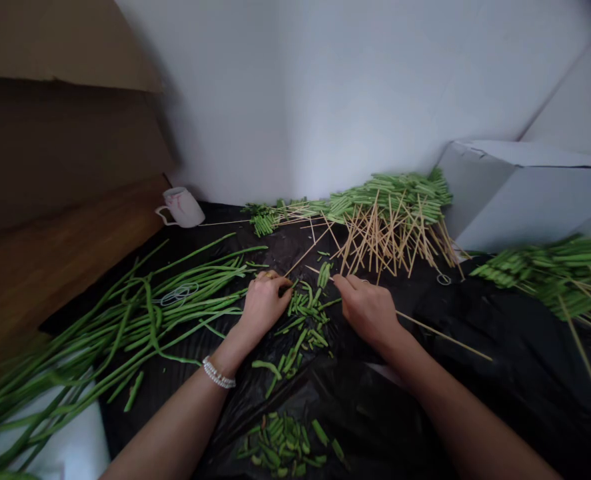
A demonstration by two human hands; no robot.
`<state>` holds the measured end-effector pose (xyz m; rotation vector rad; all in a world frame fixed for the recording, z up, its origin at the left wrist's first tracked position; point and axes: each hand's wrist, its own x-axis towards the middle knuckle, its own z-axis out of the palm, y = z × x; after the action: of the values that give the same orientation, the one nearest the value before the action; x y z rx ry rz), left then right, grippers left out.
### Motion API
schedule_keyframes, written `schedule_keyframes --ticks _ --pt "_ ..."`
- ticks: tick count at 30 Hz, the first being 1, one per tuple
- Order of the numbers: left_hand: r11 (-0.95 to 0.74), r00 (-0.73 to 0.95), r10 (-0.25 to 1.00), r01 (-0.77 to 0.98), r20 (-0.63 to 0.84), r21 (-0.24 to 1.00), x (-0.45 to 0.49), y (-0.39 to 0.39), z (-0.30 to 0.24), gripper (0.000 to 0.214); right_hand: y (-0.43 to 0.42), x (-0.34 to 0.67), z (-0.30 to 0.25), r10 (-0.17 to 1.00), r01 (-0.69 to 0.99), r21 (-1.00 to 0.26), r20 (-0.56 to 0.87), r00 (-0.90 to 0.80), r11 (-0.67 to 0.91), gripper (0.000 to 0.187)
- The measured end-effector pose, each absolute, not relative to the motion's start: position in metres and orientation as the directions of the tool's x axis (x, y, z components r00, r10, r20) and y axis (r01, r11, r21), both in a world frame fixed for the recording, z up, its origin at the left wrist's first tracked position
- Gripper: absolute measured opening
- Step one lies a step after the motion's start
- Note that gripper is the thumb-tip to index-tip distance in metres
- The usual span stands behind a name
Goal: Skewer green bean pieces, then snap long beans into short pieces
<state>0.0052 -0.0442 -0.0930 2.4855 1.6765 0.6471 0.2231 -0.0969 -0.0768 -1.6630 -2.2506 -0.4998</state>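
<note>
My right hand (368, 308) is closed round a bamboo skewer (442, 335), its pointed end toward the left and its blunt end past my wrist. Near that point, a few green bean pieces (324, 275) sit side by side on the skewer. My left hand (266, 301) has thumb and fingers pinched together at the edge of a scatter of cut bean pieces (305, 317); a short green bit shows at its fingertips. Left of this hand lie whole long beans (140, 313). Another pile of cut pieces (280, 443) rests nearer to me on the black plastic sheet (365, 413).
Filled bean skewers (390, 197) are heaped at the back against the white wall, bare stick ends toward me. More skewered beans (550, 267) lie at right, before a white box (530, 193). A white mug (182, 208) stands back left. Rubber bands (444, 279) lie about.
</note>
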Motion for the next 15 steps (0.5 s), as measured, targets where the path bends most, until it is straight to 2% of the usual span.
schedule_keyframes --ticks 3,5,7,9,12,13,15 --pt "-0.398 0.313 0.901 0.872 0.301 0.285 0.0031 -0.0436 -0.0932 0.012 -0.0962 0.2234 -0.0790 0.830 0.953 0.106 0.471 -0.299 0.283 0.029" --pt "-0.411 0.307 0.894 0.852 0.325 0.325 0.0016 -0.0421 -0.0927 0.010 -0.0959 0.2238 -0.0807 0.802 0.948 0.105 0.510 -0.311 0.301 0.029" --pt "-0.423 0.272 0.887 0.804 0.373 0.418 0.0007 -0.0401 -0.0915 0.009 -0.0963 0.2239 -0.0818 0.763 0.939 0.104 0.557 -0.329 0.329 0.029" --pt "-0.402 0.187 0.899 0.713 0.397 0.574 0.0009 -0.0383 -0.0903 0.008 -0.0976 0.2231 -0.0821 0.722 0.925 0.108 0.595 -0.353 0.363 0.030" --pt "-0.283 0.080 0.958 0.387 0.274 0.878 0.0040 -0.0371 -0.0896 0.021 -0.1002 0.2206 -0.0813 0.685 0.906 0.118 0.617 -0.388 0.407 0.031" --pt "-0.217 0.076 0.976 0.236 0.204 0.947 0.0056 -0.0373 -0.0896 0.027 -0.1009 0.2196 -0.0811 0.680 0.901 0.119 0.617 -0.396 0.417 0.031" --pt "-0.071 0.102 0.992 -0.037 0.075 0.997 0.0090 -0.0386 -0.0893 0.035 -0.1017 0.2182 -0.0810 0.674 0.895 0.118 0.617 -0.405 0.430 0.031"
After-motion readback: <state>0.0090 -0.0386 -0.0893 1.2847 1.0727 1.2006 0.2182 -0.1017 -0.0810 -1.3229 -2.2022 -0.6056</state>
